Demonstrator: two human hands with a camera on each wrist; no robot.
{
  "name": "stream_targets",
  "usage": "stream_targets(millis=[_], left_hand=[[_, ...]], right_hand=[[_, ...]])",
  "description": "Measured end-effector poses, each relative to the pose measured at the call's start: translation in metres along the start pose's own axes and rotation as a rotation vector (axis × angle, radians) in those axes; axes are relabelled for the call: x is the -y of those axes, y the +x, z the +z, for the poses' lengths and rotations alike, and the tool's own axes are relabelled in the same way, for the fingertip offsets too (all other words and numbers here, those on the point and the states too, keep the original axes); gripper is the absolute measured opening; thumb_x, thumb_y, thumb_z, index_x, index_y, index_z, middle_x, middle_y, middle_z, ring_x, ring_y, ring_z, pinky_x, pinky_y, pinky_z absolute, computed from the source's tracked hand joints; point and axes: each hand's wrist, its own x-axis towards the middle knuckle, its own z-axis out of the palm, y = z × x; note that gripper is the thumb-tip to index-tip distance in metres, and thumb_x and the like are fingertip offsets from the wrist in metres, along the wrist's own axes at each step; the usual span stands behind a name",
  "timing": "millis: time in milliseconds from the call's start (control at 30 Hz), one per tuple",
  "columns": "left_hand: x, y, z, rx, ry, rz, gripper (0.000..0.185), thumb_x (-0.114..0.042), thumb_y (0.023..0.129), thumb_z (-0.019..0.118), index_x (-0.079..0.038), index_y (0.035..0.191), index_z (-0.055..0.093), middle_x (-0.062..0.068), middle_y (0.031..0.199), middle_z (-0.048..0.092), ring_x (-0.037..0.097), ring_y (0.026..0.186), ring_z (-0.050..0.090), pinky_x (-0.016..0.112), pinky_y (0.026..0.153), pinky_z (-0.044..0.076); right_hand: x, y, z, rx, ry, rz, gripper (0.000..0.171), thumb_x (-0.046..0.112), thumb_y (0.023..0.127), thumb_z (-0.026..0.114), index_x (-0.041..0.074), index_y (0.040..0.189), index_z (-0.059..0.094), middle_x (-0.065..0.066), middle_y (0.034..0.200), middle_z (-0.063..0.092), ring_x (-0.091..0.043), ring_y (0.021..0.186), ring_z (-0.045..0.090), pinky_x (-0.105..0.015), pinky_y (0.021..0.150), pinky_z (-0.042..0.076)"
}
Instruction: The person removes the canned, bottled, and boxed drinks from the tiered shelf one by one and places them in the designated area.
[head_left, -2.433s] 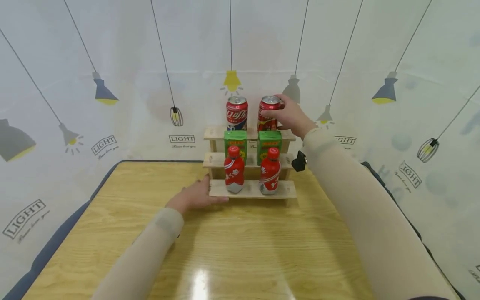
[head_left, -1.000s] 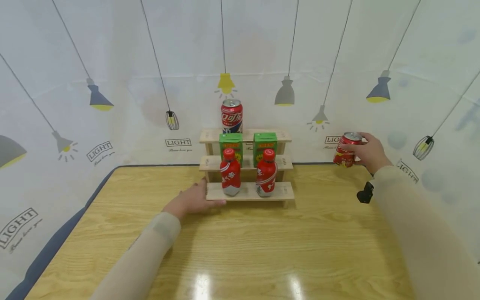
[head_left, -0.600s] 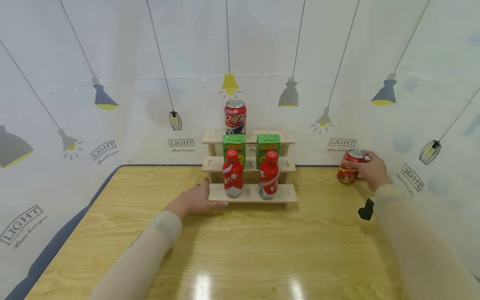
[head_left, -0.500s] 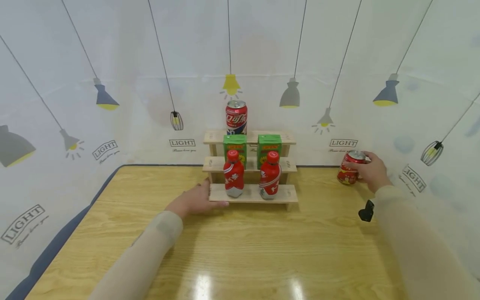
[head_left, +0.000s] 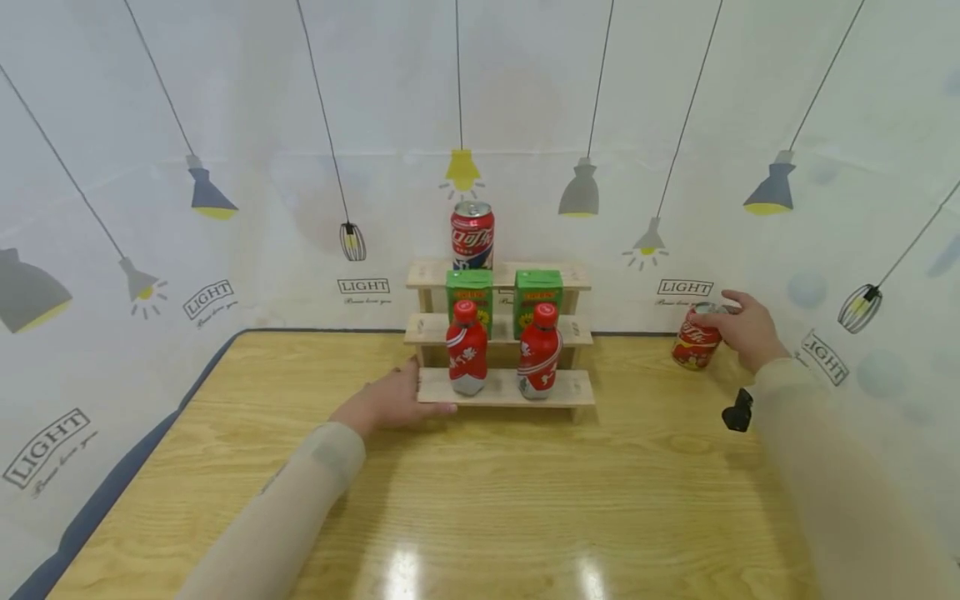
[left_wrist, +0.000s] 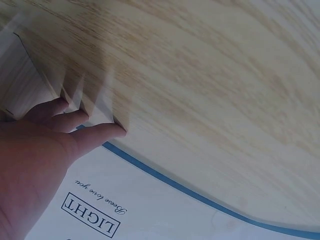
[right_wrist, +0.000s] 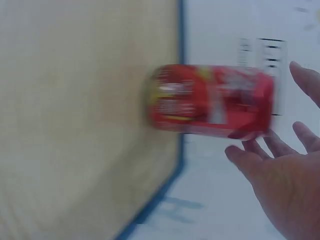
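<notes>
Two bottles (head_left: pixel 540 360): head only | right grip (head_left: pixel 748 329) apart at can (head_left: pixel 696 342) | left grip (head_left: pixel 388 400) apart

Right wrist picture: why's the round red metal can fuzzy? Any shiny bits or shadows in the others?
Right wrist: the red metal can is smeared, probably motion blur, while the right hand looks sharper; head: two white glare patches on the yellowish wooden table, near the bottom edge; left wrist: brown shadow beside the left hand.
</notes>
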Motion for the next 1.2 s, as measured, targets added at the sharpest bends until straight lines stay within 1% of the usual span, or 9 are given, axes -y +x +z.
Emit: stream_targets(millis=[100, 200, 367, 533, 733, 867, 967, 1067, 1200], left_hand=[[-0.001, 0.001, 0.0, -0.002, -0.001, 0.002, 0.14, -0.095, 0.076, 0.062, -0.008, 0.172, 0.007, 0.02, 0.175, 0.03, 0.047, 0.162, 0.027, 0.075, 0.127, 0.024], [-0.002, 0.001, 0.0, 0.0, 0.0, 0.002, 0.14, -0.096, 0.076, 0.062, -0.01, 0.172, 0.008, 0.02, 0.175, 0.03, 0.047, 0.161, 0.028, 0.074, 0.127, 0.026], [0.001, 0.001, 0.002, 0.0, 0.004, 0.004, 0.139, -0.097, 0.075, 0.061, -0.011, 0.172, 0.009, 0.019, 0.174, 0.033, 0.047, 0.161, 0.029, 0.075, 0.125, 0.027], [0.003, 0.002, 0.002, -0.006, -0.001, 0.01, 0.138, -0.096, 0.075, 0.061, -0.012, 0.172, 0.01, 0.018, 0.174, 0.034, 0.048, 0.161, 0.029, 0.074, 0.125, 0.029], [0.002, 0.002, 0.001, -0.004, -0.009, 0.009, 0.138, -0.095, 0.076, 0.062, -0.012, 0.172, 0.009, 0.018, 0.174, 0.034, 0.048, 0.161, 0.028, 0.071, 0.127, 0.029], [0.001, 0.002, -0.001, -0.005, -0.003, 0.007, 0.137, -0.094, 0.077, 0.063, -0.012, 0.172, 0.009, 0.019, 0.173, 0.034, 0.049, 0.161, 0.029, 0.071, 0.127, 0.03], [0.002, 0.003, -0.001, -0.004, 0.005, 0.003, 0.138, -0.095, 0.077, 0.062, -0.011, 0.172, 0.009, 0.02, 0.173, 0.034, 0.049, 0.161, 0.029, 0.072, 0.126, 0.029], [0.003, 0.005, 0.001, -0.002, 0.006, -0.002, 0.139, -0.095, 0.077, 0.061, -0.009, 0.172, 0.008, 0.021, 0.173, 0.033, 0.049, 0.161, 0.028, 0.073, 0.126, 0.028], [0.004, 0.006, 0.002, 0.001, 0.005, -0.007, 0.139, -0.095, 0.077, 0.061, -0.008, 0.172, 0.009, 0.021, 0.173, 0.033, 0.049, 0.161, 0.029, 0.073, 0.126, 0.029]], right_hand=[[0.023, -0.003, -0.012, -0.016, -0.011, -0.018, 0.102, 0.052, 0.101, 0.068, 0.013, 0.173, 0.005, -0.025, 0.178, 0.009, -0.052, 0.162, 0.02, -0.069, 0.129, 0.026], [0.047, -0.005, -0.021, -0.016, 0.013, -0.038, 0.105, 0.055, 0.099, 0.07, 0.017, 0.173, 0.006, -0.021, 0.179, 0.008, -0.048, 0.164, 0.017, -0.066, 0.131, 0.023], [0.093, -0.007, -0.016, 0.01, 0.06, -0.062, 0.107, 0.057, 0.096, 0.073, 0.024, 0.173, 0.006, -0.016, 0.181, 0.008, -0.042, 0.165, 0.019, -0.059, 0.133, 0.024], [0.142, -0.014, 0.006, 0.076, 0.085, -0.097, 0.106, 0.058, 0.097, 0.071, 0.028, 0.173, 0.006, -0.012, 0.182, 0.008, -0.039, 0.166, 0.018, -0.057, 0.133, 0.026], [0.193, -0.024, 0.035, 0.148, 0.135, -0.141, 0.102, 0.057, 0.098, 0.07, 0.026, 0.173, 0.007, -0.009, 0.182, 0.009, -0.036, 0.166, 0.02, -0.053, 0.133, 0.029], [0.219, -0.03, 0.056, 0.183, 0.174, -0.15, 0.099, 0.054, 0.1, 0.068, 0.025, 0.173, 0.009, -0.007, 0.182, 0.01, -0.036, 0.166, 0.022, -0.051, 0.134, 0.029], [0.237, -0.035, 0.072, 0.22, 0.192, -0.168, 0.096, 0.052, 0.101, 0.068, 0.026, 0.173, 0.01, -0.006, 0.181, 0.013, -0.036, 0.166, 0.023, -0.053, 0.134, 0.028], [0.254, -0.04, 0.091, 0.247, 0.187, -0.183, 0.096, 0.052, 0.101, 0.069, 0.027, 0.173, 0.011, -0.006, 0.18, 0.019, -0.035, 0.165, 0.026, -0.054, 0.134, 0.028], [0.274, -0.048, 0.117, 0.271, 0.171, -0.186, 0.097, 0.053, 0.1, 0.07, 0.026, 0.173, 0.012, -0.004, 0.18, 0.018, -0.035, 0.164, 0.027, -0.055, 0.133, 0.03]])
